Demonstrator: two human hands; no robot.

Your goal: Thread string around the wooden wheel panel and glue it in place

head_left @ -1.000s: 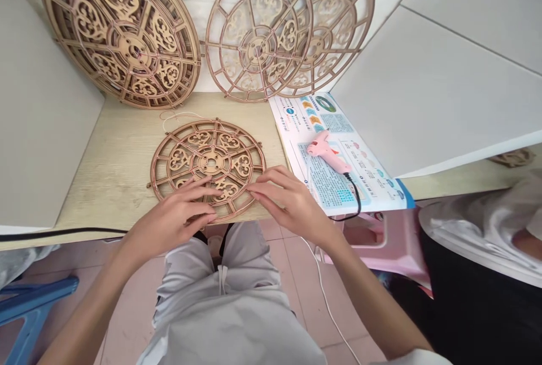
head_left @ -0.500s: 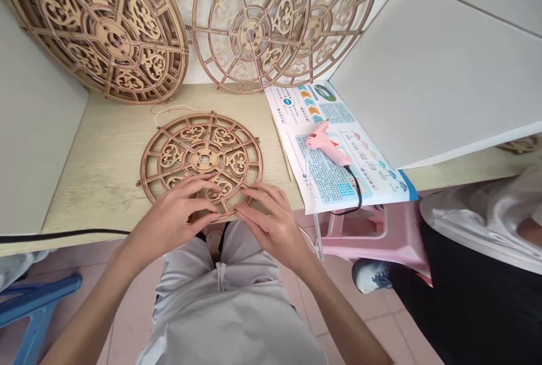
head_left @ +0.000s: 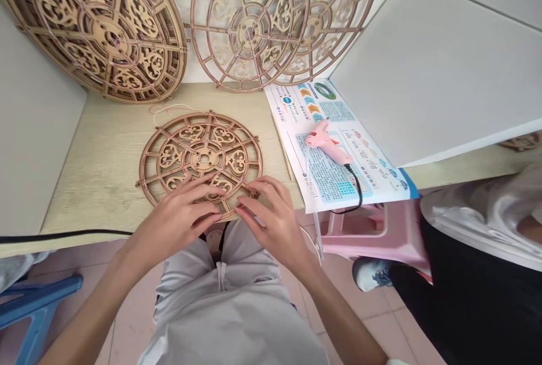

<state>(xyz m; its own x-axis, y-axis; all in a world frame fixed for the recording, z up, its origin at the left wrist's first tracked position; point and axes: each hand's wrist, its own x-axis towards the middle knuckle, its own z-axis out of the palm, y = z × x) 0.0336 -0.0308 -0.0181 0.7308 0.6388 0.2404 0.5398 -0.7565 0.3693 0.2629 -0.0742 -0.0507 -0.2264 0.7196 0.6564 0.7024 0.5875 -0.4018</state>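
Note:
A round wooden lattice wheel [head_left: 204,158] with scroll cut-outs lies flat near the table's front edge, reddish wire running along its rings. My left hand [head_left: 180,215] rests over its lower part, fingers bent to the right, thumb at the front rim. At the lower right rim is my right hand [head_left: 273,215], its thumb and fingers around the edge. Both hands seem to pinch the rim or the wire there; the fingertips partly hide what is between them. A loose pale thread [head_left: 173,107] curls at the wheel's back left.
Large lattice wheels [head_left: 112,37] lean at the back left, and two more [head_left: 250,31] beside them. A pink glue gun [head_left: 328,143] lies on a printed sheet [head_left: 296,127] at the right. A thin stick [head_left: 283,147] lies alongside. Another person [head_left: 466,274] is at the right.
My right hand's fingers have lifted and curled a little more, opening a gap above the thumb. My left hand has shifted very slightly. The wheel stays in place.

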